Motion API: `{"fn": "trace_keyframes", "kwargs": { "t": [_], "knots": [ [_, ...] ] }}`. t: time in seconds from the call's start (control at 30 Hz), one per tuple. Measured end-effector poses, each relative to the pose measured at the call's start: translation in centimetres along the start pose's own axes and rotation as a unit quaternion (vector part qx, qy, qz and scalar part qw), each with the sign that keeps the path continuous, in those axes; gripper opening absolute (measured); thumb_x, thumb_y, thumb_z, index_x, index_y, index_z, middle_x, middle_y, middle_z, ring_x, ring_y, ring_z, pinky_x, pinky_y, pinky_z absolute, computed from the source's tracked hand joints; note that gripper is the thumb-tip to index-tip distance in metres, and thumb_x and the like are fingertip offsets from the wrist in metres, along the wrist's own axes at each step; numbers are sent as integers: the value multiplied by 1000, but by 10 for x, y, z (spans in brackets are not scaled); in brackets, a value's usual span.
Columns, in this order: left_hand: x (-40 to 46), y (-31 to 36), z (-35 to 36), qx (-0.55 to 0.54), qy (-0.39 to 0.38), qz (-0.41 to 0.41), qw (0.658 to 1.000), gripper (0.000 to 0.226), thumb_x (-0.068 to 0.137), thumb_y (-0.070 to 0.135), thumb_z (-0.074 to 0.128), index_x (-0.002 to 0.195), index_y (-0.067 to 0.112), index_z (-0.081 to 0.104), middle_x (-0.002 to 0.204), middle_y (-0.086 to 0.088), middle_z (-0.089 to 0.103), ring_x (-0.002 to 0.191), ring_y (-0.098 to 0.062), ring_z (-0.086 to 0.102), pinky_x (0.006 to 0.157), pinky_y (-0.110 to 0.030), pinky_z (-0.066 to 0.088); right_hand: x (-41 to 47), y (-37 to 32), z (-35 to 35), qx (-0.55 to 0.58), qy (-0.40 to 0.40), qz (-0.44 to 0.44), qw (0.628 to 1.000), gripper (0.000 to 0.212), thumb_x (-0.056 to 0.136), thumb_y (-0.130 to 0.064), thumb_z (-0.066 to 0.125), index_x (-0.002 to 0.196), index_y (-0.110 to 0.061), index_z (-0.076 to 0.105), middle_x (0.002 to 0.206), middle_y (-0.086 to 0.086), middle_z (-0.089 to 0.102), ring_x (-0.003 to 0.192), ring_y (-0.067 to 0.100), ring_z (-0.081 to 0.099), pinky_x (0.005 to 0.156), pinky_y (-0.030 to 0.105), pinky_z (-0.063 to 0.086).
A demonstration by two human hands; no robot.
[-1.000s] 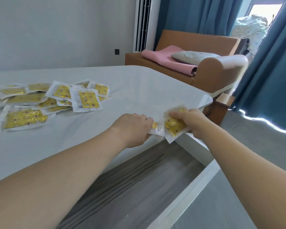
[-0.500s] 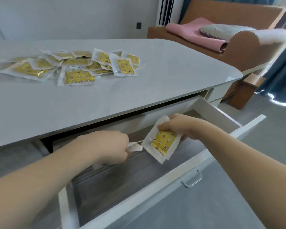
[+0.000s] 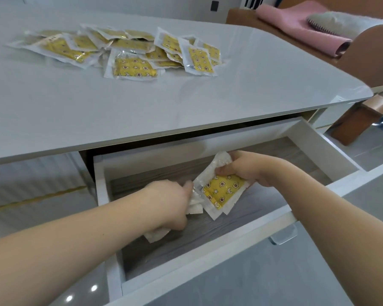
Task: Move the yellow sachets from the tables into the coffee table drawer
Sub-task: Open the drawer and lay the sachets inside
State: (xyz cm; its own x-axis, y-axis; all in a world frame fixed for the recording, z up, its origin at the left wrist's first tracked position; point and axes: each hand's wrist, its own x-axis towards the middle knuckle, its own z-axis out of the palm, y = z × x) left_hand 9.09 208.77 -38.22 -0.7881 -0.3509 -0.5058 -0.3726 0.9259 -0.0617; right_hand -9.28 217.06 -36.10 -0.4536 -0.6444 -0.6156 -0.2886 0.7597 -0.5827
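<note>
Inside the open drawer (image 3: 332,151), sachets (image 3: 221,191) half hidden by gripping hands (image 3: 245,167).

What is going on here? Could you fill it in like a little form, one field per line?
Place: grey coffee table with its white drawer pulled open
Left hand: inside the drawer, gripping sachets whose white edges stick out
Right hand: inside the drawer, pinching a yellow sachet by its upper corner
Sachet in right hand: tilted, star and moon print facing up
Still on tabletop: a heap of yellow sachets, overlapping
Background: brown sofa with a pink cushion
Stage: sachets being lowered into the drawer, not yet let go
</note>
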Motion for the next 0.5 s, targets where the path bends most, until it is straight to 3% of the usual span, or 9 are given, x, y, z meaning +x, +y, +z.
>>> {"fn": "trace_keyframes", "kwargs": {
  "t": [0.1,0.2,0.3,0.4,0.5],
  "knots": [
    [0,1,2,-11,-30,5,999,68,87,39,52,146,27,19,139,-18,33,105,-33,56,68,-36,47,0,7,0,-55,16,0,998,19,92,-26,67,105,-21,55,99,6,72,88,26,72,85,46,58],
    [2,4,-1,-4,-23,-4,1000,57,90,35,48,142,21,28,144,-20,24,111,-35,54,77,-39,50,-1,13,-2,-120,22,18,992,35,90,-30,68,119,-21,52,103,5,70,92,26,70,87,47,57],
    [12,1,-3,-1,-7,-61,998,45,93,33,40,134,15,45,129,-16,42,112,-30,52,90,-42,51,-3,13,-1,-155,0,30,988,41,88,-32,71,122,-22,50,104,4,70,90,24,71,85,43,58],
    [21,-10,-6,8,-45,-107,993,40,95,34,37,119,14,60,102,-7,54,97,-25,58,79,-36,51,-5,9,3,-184,-55,30,981,44,86,-32,72,124,-20,54,107,4,72,93,24,71,90,43,56],
    [23,-16,-5,17,-83,-107,991,39,95,36,37,118,15,60,99,-5,53,99,-25,58,77,-38,48,-6,-2,13,-201,-100,15,974,34,87,-28,71,118,-23,58,111,3,72,97,23,71,91,40,56]
  ]
}}
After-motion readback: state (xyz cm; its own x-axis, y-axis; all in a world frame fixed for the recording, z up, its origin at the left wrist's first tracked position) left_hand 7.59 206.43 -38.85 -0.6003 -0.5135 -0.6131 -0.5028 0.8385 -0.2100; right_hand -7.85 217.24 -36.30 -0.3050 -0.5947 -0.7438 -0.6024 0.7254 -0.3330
